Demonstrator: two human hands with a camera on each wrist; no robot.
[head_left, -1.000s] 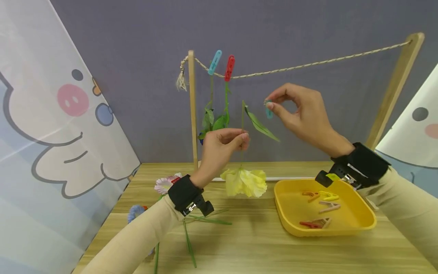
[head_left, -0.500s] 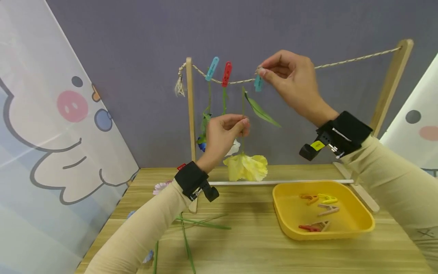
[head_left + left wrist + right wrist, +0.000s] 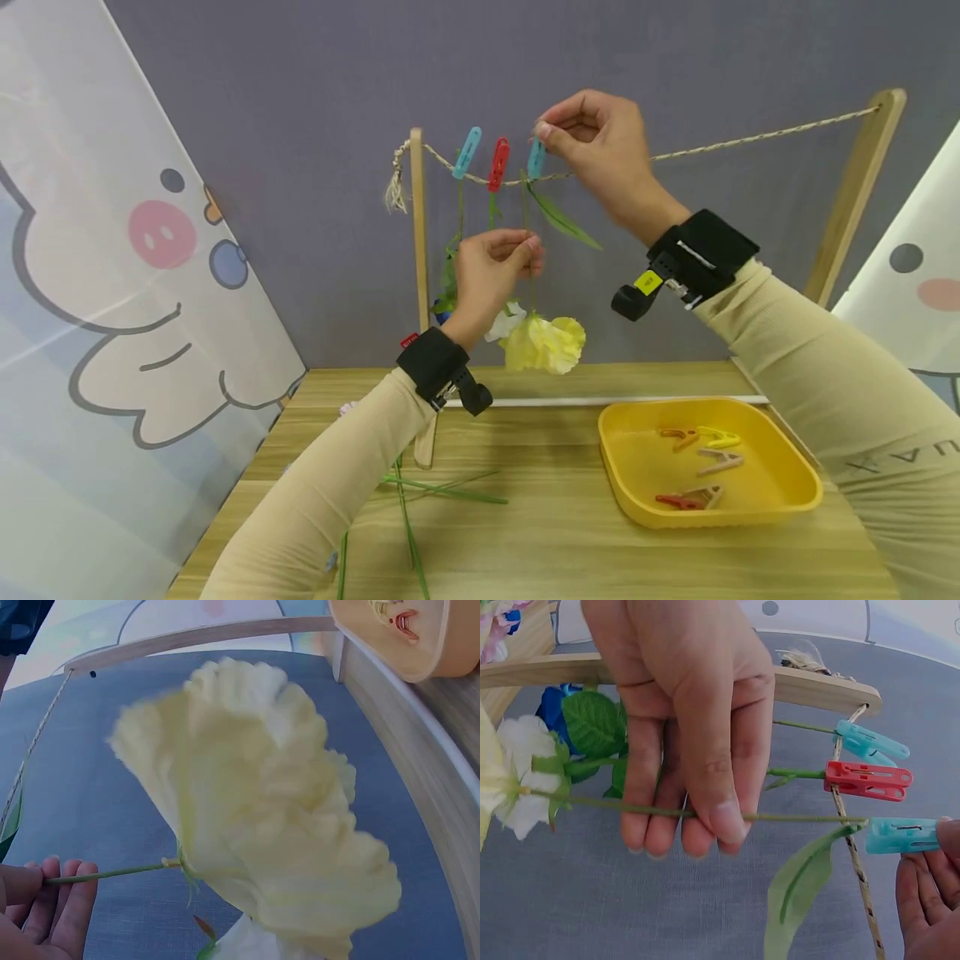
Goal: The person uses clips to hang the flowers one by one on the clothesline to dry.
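Head view: the yellow flower point(image 3: 545, 343) is being held upside down by its stem, which is being pinched between thumb and fingers of the left hand point(image 3: 491, 267), while a teal clip point(image 3: 536, 158) is being pinched by the right hand point(image 3: 592, 142) at the rope point(image 3: 750, 137). Since a second ago the right hand is shown to have been raised from below the rope up to it, and then carried leftward along it, so that the teal clip is now being held just beside the red clip point(image 3: 498, 163) and the blue clip point(image 3: 467, 152); the flower has been lifted as well, its bloom now hanging well above the desk point(image 3: 555, 533). From this it is judged that the stem tip is being brought under the clip and that the fastening is close but not yet released. In the right wrist view the stem point(image 3: 795, 818) is being seen running to the teal clip's mouth at the rope, whether it is already gripped there cannot be told. In the left wrist view the bloom is being shown blurred, with the stem being held in the curled fingers point(image 3: 71, 900). More clips are lying in the yellow tray point(image 3: 795, 492), and loose green stems point(image 3: 442, 492) are lying on the desk.
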